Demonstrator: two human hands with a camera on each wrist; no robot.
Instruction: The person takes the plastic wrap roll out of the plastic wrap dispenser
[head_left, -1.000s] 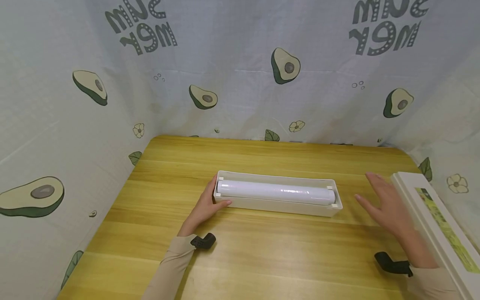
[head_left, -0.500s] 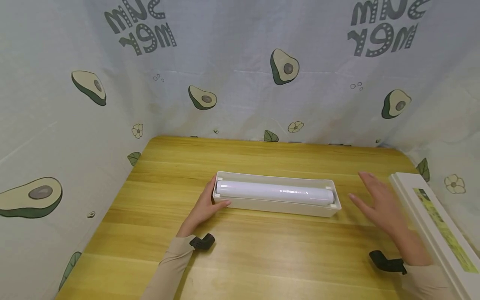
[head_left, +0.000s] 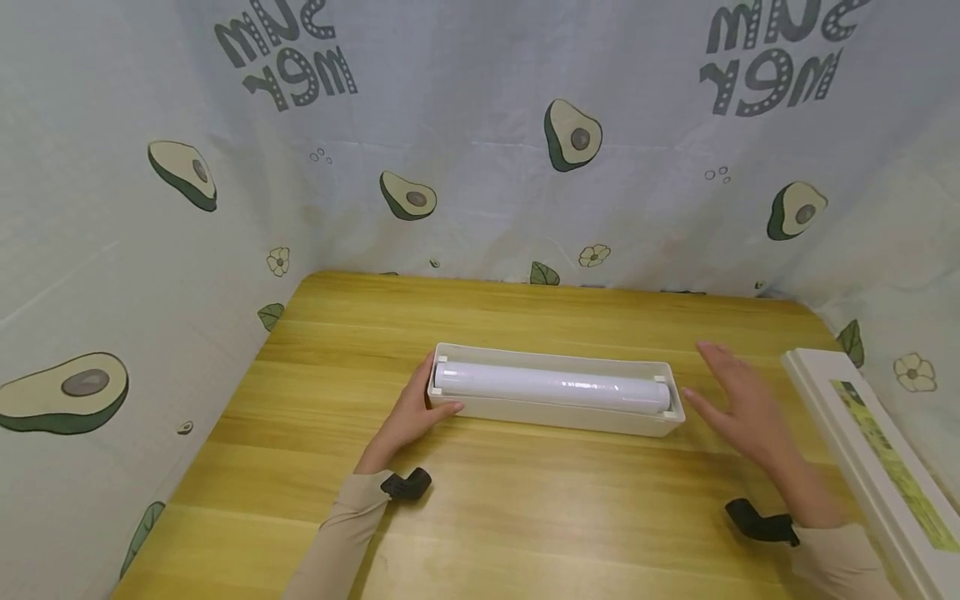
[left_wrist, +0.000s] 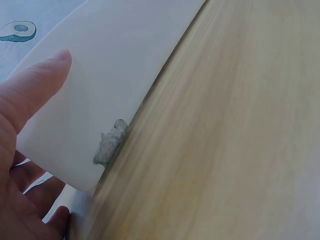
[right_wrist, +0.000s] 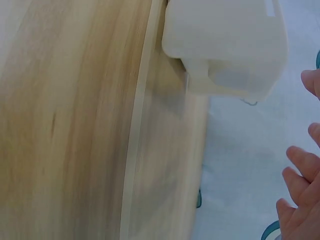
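Note:
A long white cling film box [head_left: 555,418] lies uncovered on the table, a glossy roll of film [head_left: 551,388] seated inside it. My left hand [head_left: 408,410] grips its left end, thumb on the front wall and fingers round the end. In the left wrist view that thumb [left_wrist: 42,85] presses the white wall, near a rough grey patch [left_wrist: 111,143] low on it. Off the box's right end is my right hand [head_left: 746,417], fingers spread, touching nothing. The right wrist view shows the box's end [right_wrist: 225,35] apart from those fingers [right_wrist: 302,175].
A long white lid [head_left: 862,454] with a yellow-green label [head_left: 892,458] lies along the right side, beside my right forearm. Avocado-print cloth [head_left: 480,167] hangs behind and at both sides of the wooden table [head_left: 525,508]. Each wrist carries a black camera [head_left: 407,484].
My right hand has moved left, away from the lid and closer to the box's right end. The left hand and the box have stayed in place.

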